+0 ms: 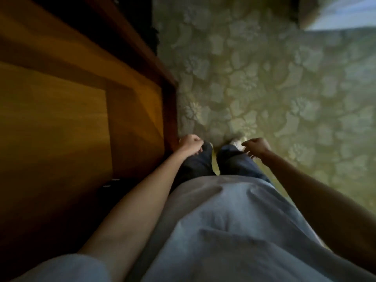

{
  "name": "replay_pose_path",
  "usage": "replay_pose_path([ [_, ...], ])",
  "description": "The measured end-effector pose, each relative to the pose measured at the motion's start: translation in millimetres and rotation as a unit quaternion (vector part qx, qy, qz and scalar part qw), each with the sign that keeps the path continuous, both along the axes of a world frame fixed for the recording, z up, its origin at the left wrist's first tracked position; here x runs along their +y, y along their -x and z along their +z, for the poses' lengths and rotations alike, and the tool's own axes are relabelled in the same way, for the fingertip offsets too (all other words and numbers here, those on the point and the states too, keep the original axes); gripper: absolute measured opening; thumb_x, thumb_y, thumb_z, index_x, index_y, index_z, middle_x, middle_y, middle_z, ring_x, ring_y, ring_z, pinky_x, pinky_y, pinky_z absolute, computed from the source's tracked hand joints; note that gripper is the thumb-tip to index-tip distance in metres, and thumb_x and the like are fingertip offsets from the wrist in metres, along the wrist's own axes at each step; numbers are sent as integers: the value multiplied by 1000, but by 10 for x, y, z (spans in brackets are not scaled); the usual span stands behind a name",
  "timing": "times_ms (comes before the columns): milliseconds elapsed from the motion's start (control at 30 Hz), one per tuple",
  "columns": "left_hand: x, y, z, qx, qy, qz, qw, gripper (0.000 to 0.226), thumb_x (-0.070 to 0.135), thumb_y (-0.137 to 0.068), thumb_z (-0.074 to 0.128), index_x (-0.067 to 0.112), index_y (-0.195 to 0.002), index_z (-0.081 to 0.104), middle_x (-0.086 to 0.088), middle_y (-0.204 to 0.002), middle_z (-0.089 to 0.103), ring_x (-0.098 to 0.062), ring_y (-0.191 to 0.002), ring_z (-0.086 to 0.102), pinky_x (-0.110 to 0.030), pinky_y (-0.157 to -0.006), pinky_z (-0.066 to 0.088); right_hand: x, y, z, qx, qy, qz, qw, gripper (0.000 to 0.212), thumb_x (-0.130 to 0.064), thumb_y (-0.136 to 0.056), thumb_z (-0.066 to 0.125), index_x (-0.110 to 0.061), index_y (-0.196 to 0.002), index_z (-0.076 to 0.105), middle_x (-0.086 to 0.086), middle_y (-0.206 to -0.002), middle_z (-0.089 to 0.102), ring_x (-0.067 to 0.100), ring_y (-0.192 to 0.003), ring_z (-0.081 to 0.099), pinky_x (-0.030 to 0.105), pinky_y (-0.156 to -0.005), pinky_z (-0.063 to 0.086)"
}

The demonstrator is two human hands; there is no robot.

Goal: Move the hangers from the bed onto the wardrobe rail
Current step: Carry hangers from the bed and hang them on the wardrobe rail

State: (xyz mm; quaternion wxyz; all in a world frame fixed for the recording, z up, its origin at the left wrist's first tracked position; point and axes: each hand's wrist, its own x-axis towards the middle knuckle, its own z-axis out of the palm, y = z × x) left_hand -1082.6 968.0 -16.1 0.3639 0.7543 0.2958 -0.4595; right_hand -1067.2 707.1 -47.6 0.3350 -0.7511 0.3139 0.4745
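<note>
No hanger, bed or rail shows in the head view, which looks straight down my body. My left hand (pixel 190 144) hangs beside my left thigh with the fingers curled in and nothing in them. My right hand (pixel 257 147) hangs by my right thigh, fingers loosely apart, holding nothing. The brown wooden wardrobe (pixel 85 102) stands close on my left, its dark inside at the upper left. The picture is blurred.
A green floral carpet (pixel 274 84) covers the floor ahead and to the right. A pale, bright patch (pixel 341 13) lies at the top right corner. My dark trousers and one light shoe (pixel 237 143) show below the grey shirt.
</note>
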Motion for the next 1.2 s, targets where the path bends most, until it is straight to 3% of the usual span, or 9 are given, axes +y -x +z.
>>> replay_pose_path([
  [100, -543, -337, -16, 12, 24, -87, 996, 14, 19, -98, 56, 15, -92, 68, 0, -69, 69, -13, -52, 57, -22, -48, 45, -544, 323, 54, 21, -13, -111, 994, 17, -12, -97, 58, -2, -97, 72, 9, -70, 65, 19, -53, 54, 27, -50, 46],
  [200, -1266, -627, -22, 15, 44, -158, 986, 15, 16, -99, 56, 9, -95, 69, -2, -70, 69, -11, -48, 54, -18, -40, 42, -1097, 727, 105, 14, 0, -234, 972, 16, -12, -98, 57, -3, -100, 71, 8, -70, 63, 19, -55, 54, 27, -52, 47],
  [400, -2732, -965, -39, 11, 57, -275, 960, 15, 16, -99, 57, 8, -93, 68, -4, -71, 68, -12, -49, 55, -19, -41, 43, -1922, 1652, 82, 29, 40, -439, 897, 20, -15, -94, 62, -1, -101, 74, 7, -70, 66, 21, -57, 54, 32, -59, 49],
  [567, -3275, -1202, -41, -7, 24, -334, 942, 21, 12, -99, 57, 9, -79, 63, -6, -65, 63, -11, -41, 50, -17, -34, 36, -2180, 1811, 75, 45, 21, -537, 842, 21, -16, -96, 61, 1, -104, 71, 7, -72, 63, 19, -55, 52, 29, -51, 43],
  [767, -3224, -1553, -91, -3, -81, -338, 938, 27, 7, -97, 56, 8, -72, 63, -7, -62, 59, -5, -28, 47, -14, -30, 34, -2731, 738, 186, -68, -27, -563, 823, 21, -19, -96, 59, -5, -106, 71, 5, -73, 63, 15, -56, 52, 26, -51, 45],
  [1000, -3486, -2234, -148, 34, -117, -303, 945, 41, 0, -98, 51, 6, -58, 52, -7, -55, 52, -2, -23, 44, -14, -29, 32, -3889, -885, 304, -168, -50, -526, 832, 22, -21, -94, 59, -6, -103, 74, 3, -73, 64, 12, -54, 54, 23, -49, 45],
  [1100, -3936, -2684, -174, 42, -120, -293, 948, 46, -1, -94, 56, 11, -51, 44, 0, -43, 45, -13, -39, 44, -23, -40, 34, -4401, -1248, 324, -148, -38, -510, 846, 23, -22, -95, 61, -5, -106, 73, 5, -76, 65, 14, -57, 55, 24, -50, 46],
  [1200, -4650, -3178, -183, 22, -97, -296, 950, 34, 6, -93, 61, 7, -59, 58, -8, -62, 57, -19, -59, 51, -27, -54, 40, -4885, -1379, 362, -100, -15, -503, 858, 21, -19, -97, 60, -7, -109, 72, 7, -77, 66, 16, -59, 55, 26, -53, 47],
])
